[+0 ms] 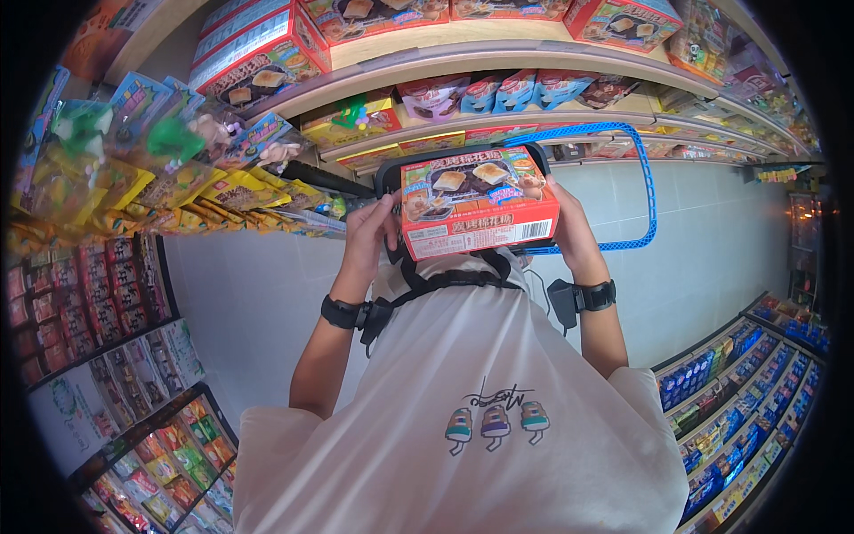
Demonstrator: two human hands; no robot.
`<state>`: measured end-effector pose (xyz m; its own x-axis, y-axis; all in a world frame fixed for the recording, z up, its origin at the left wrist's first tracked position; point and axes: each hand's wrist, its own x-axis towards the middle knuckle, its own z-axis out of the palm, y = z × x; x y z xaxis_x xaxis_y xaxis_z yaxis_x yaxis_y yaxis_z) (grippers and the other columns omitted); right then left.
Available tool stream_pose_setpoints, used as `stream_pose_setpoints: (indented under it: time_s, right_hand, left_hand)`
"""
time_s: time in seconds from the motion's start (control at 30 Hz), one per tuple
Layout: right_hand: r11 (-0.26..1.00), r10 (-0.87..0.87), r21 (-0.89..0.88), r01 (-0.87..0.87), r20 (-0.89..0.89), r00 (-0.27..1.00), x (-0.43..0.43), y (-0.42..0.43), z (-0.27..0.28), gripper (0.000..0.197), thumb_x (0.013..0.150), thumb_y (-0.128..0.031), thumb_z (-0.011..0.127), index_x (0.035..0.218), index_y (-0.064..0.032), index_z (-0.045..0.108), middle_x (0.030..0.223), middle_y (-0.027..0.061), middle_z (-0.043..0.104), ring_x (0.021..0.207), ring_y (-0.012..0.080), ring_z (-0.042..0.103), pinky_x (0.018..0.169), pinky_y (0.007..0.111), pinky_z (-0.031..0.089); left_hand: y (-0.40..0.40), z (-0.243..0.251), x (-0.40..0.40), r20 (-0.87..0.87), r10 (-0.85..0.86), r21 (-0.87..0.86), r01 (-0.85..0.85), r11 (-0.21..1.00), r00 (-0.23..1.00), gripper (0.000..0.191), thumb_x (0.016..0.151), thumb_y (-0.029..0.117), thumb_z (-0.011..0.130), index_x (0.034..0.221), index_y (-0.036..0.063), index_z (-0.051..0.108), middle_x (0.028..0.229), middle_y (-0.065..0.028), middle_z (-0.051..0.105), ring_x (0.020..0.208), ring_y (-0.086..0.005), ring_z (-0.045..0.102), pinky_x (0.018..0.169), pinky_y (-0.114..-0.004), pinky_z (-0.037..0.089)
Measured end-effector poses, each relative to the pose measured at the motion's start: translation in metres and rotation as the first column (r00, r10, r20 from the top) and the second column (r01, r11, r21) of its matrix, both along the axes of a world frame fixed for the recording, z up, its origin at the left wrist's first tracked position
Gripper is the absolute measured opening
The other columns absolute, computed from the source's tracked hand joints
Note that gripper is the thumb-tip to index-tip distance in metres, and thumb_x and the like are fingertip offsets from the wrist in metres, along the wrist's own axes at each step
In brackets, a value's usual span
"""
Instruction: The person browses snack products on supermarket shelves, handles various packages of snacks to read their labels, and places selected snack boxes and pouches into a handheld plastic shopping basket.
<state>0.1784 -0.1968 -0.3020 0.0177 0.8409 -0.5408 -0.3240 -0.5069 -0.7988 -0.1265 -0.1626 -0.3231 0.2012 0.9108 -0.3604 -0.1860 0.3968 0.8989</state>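
Between my hands is a red cardboard snack box (477, 200) with toasted marshmallows pictured on top and a barcode on its near side. My left hand (370, 230) grips its left end, and my right hand (567, 220) holds its right end. Below the box, mostly hidden by it, is a dark shopping basket (390, 175). The basket's blue lattice handle (650, 193) juts out to the right. Each wrist wears a black strap with a dark device attached.
Similar red boxes (263, 67) stand on the upper wooden shelf (454, 50) ahead. Blue and purple pouches (514, 92) line the shelf below. Hanging bagged toys and yellow snack packets (240, 190) crowd the left. Stocked racks (727, 394) flank the tiled floor (707, 253).
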Motion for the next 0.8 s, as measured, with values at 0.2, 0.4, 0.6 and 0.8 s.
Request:
stream_pose_setpoints:
  time_s: [0.2, 0.4, 0.6, 0.8]
  right_hand:
    - [1.000, 0.004, -0.026, -0.004, -0.008, 1.000, -0.001, 0.001, -0.003, 0.053, 0.098, -0.047, 0.042, 0.123, -0.0032, 0.058, 0.114, 0.0086, 0.064, 0.107, 0.0155, 0.059, 0.093, 0.029, 0.042]
    - [0.998, 0.017, -0.053, -0.017, -0.003, 1.000, -0.003, -0.002, -0.001, 0.053, 0.098, -0.047, 0.041, 0.124, -0.0037, 0.059, 0.117, 0.0076, 0.063, 0.109, 0.0155, 0.058, 0.095, 0.029, 0.040]
    - [0.997, 0.031, -0.064, -0.031, -0.003, 1.000, -0.001, -0.004, -0.005, 0.052, 0.098, -0.047, 0.041, 0.124, -0.0050, 0.058, 0.117, 0.0061, 0.063, 0.109, 0.0145, 0.058, 0.096, 0.028, 0.040]
    - [0.995, 0.050, -0.086, -0.052, -0.033, 0.998, 0.000, -0.008, -0.013, 0.052, 0.098, -0.048, 0.040, 0.126, -0.0071, 0.056, 0.119, 0.0055, 0.062, 0.110, 0.0139, 0.058, 0.095, 0.029, 0.041]
  left_hand:
    - [-0.001, -0.006, -0.003, 0.010, -0.016, 0.033, 0.016, 0.999, 1.000, 0.046, 0.095, 0.035, 0.054, 0.066, 0.0001, 0.061, 0.059, -0.0065, 0.057, 0.054, -0.0093, 0.049, 0.059, -0.023, 0.038]
    - [-0.006, -0.001, 0.002, -0.004, 0.014, -0.034, -0.014, 0.999, 1.000, 0.042, 0.095, 0.032, 0.055, 0.112, -0.0060, 0.063, 0.051, 0.0024, 0.045, 0.051, -0.0067, 0.041, 0.060, -0.021, 0.034]
    - [-0.007, -0.002, 0.004, -0.053, 0.027, -0.043, -0.029, 0.999, 0.998, 0.039, 0.094, 0.031, 0.056, 0.109, -0.0040, 0.065, 0.051, 0.0041, 0.044, 0.049, -0.0050, 0.036, 0.052, -0.021, 0.028]
    - [-0.013, -0.007, 0.003, -0.092, 0.030, -0.040, -0.033, 0.999, 0.995, 0.034, 0.095, 0.031, 0.055, 0.086, 0.0010, 0.067, 0.049, 0.0045, 0.041, 0.048, -0.0047, 0.033, 0.052, -0.021, 0.027]
